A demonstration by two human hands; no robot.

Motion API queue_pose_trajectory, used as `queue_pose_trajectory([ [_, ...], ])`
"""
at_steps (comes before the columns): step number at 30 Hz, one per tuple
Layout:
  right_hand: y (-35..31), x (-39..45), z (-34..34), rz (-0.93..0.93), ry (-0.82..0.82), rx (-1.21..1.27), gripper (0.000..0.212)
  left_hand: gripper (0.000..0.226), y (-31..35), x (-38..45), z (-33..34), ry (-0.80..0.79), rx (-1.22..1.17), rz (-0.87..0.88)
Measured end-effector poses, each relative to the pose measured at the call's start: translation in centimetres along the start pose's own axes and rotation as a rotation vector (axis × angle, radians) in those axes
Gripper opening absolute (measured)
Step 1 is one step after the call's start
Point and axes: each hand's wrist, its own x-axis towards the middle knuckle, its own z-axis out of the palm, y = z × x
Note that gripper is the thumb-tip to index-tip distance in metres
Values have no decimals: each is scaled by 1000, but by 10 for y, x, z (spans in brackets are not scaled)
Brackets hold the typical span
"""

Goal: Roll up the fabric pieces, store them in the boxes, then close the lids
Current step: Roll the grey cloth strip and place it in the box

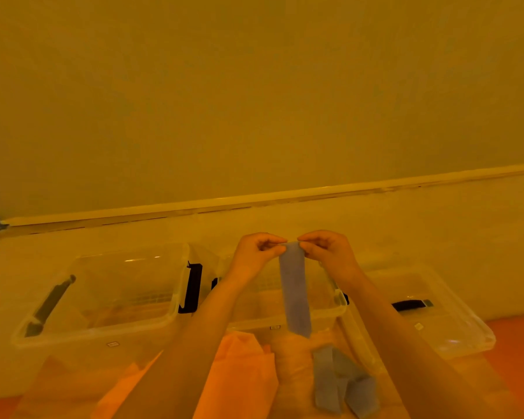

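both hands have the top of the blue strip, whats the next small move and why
Probably start rolling the top edge downward. The left hand and right hand pinch the blue strip at its top corners; it hangs flat and unrolled above the middle box, so rolling comes before storing.

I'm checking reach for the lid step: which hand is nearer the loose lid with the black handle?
Right. The right hand pinches the blue strip just left of the lid; the left hand is farther left.
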Motion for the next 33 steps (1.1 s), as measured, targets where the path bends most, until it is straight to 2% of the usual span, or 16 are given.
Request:
queue_pose_trajectory([
  [6, -1, 6, 26, 35, -7, -26, 7, 14, -9, 4, -20, 19, -27, 33],
  [10, -1, 9, 40, 25, -36, -113, 12, 10, -15, 4, -29, 30, -30, 23],
  [18, -15, 11, 61, 12, -35, -40, 9, 10, -15, 1, -47, 74, -178, -5],
  [23, -22, 11, 65, 59, -123, -36, 11, 13, -15, 1, -54, 40, -155, 34],
  [29, -30, 11, 66, 31, -101, 43, 13, 22, -8, -6, -56, 60, -438, -38],
  [33, -30, 8, 65, 24, -114, 86, 14, 30, -3, -11, -56, 59, -502, -75],
])
